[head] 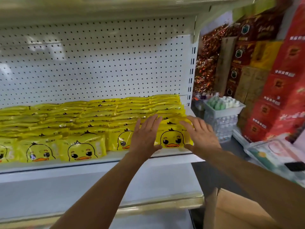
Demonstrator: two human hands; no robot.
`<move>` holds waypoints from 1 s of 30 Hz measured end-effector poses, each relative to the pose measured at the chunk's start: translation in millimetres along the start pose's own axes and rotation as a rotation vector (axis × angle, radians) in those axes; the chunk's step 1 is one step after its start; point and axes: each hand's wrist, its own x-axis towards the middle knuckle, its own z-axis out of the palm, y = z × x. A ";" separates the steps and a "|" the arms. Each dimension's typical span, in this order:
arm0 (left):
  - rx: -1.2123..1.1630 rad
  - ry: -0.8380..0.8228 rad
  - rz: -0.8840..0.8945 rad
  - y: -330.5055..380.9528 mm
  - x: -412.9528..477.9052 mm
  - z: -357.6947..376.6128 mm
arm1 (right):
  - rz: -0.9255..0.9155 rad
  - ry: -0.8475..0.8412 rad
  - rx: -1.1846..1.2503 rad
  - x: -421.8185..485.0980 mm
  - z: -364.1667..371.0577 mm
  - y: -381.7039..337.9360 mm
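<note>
Rows of yellow packets with a cartoon duck face stand upright on a white shop shelf (pixel 102 160). The rightmost front packet (pixel 172 138) sits between my two hands. My left hand (pixel 145 138) lies with straight fingers against that packet's left side, thumb near its lower corner. My right hand (pixel 200 138) has spread fingers against its right side and top. Neither hand curls round the packet. More duck packets (pixel 82 149) fill the shelf to the left and behind.
A white pegboard back panel (pixel 99 63) rises behind the packets. Right of the shelf stand stacked red cartons (pixel 280 96), a white bin of bottles (pixel 222 104) and packs of water bottles (pixel 224 128). A brown cardboard box (pixel 231 212) sits low at the right.
</note>
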 end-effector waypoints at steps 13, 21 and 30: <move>0.166 0.120 0.198 -20.2 28.1 42.1 | -0.092 -0.011 -0.179 43.9 29.3 24.2; 0.214 0.150 0.197 -19.5 32.5 50.0 | -0.115 -0.038 -0.171 50.2 29.7 25.2; 0.260 0.006 0.085 -8.1 53.3 50.8 | -0.095 -0.025 -0.149 62.6 37.9 30.6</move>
